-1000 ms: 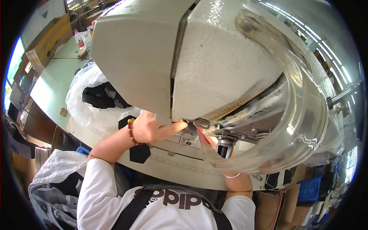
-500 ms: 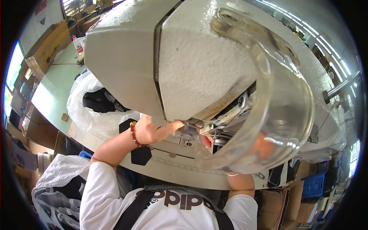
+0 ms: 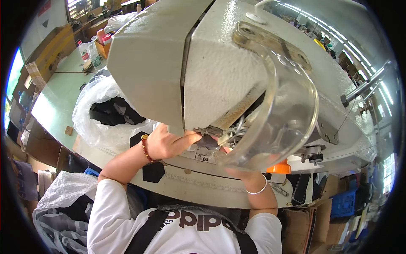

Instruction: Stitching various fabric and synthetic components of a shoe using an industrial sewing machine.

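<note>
The person is sitting close under the head of a pale grey sewing machine (image 3: 220, 80) that is filling the middle of the frame, and is feeding a small dark grey fabric piece (image 3: 208, 142) in at the needle area, just below centre. The left hand (image 3: 167, 144) is reaching in from the left, its grip narrowing onto the edge of that piece with fingers pressing it flat; the right hand (image 3: 237, 163) is lying behind the clear curved guard (image 3: 279, 114), so I cannot tell how its grip is set. I judge this to be the positioning step, and the next move is calling for keeping the fabric square while fingertips are staying clear of the needle. A clear plastic bag (image 3: 101, 114) of black pieces is sitting on the counter (image 3: 50, 110) at centre left, two black cut pieces (image 3: 153, 171) are lying by the counter edge, bottles (image 3: 86, 53) are standing upper left beside a yellowish box (image 3: 55, 46), and a blue crate (image 3: 343, 203) is resting lower right.
</note>
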The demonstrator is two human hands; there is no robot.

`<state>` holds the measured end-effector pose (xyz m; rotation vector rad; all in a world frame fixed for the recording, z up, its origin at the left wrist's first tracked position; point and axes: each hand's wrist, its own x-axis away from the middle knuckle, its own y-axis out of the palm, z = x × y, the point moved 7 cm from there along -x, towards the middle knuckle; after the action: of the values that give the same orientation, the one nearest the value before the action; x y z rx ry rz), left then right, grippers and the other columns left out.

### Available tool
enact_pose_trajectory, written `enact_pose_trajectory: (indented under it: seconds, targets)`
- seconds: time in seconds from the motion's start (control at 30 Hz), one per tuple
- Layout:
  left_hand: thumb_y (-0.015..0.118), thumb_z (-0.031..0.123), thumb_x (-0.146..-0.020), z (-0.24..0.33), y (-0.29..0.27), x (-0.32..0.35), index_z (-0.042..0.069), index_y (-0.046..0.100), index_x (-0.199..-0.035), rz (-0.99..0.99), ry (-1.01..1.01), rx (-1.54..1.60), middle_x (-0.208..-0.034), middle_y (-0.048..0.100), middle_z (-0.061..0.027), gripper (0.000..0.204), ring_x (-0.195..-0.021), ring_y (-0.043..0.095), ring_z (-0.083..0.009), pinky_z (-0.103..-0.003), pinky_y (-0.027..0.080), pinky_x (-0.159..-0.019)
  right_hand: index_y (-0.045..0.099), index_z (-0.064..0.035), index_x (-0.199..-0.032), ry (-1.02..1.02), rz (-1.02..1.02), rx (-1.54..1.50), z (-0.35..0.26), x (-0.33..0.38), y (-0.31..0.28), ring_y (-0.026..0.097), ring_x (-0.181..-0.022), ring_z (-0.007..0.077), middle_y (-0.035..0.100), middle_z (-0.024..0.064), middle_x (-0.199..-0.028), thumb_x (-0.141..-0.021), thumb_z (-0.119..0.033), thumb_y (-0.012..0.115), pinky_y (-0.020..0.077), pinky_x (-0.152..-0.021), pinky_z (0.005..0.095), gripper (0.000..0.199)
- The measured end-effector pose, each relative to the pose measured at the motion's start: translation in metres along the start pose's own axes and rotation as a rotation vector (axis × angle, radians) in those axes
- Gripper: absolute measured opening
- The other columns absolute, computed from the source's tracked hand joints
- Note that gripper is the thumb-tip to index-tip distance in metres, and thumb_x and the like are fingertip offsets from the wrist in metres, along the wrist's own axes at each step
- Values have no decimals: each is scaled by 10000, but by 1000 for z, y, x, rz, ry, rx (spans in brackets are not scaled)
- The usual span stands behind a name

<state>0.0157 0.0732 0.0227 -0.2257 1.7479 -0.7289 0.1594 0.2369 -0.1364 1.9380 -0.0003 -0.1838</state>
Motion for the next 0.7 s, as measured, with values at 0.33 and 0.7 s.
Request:
enact_pose_trajectory:
  seconds: [0.33, 0.7]
  targets:
    - [755, 56, -728, -2, 3, -6, 56, 735, -936, -86, -55, 5, -896, 720, -32, 208, -757, 694, -213, -373, 572, -645, 664, -38, -1063, -763, 286, 1775, -43, -26, 87, 653, -777, 152, 658, 33, -883, -913, -94, 699, 539, -692, 310, 164]
    - [778, 177, -812, 42, -32, -48, 62, 620, -827, -390, 30, 57, -761, 586, -53, 196, -721, 663, -229, -373, 560, -622, 681, -54, -1256, -774, 518, 2951, 20, 45, 197, 520, -697, 161, 544, 36, -890, -782, -70, 690, 457, -517, 279, 475]
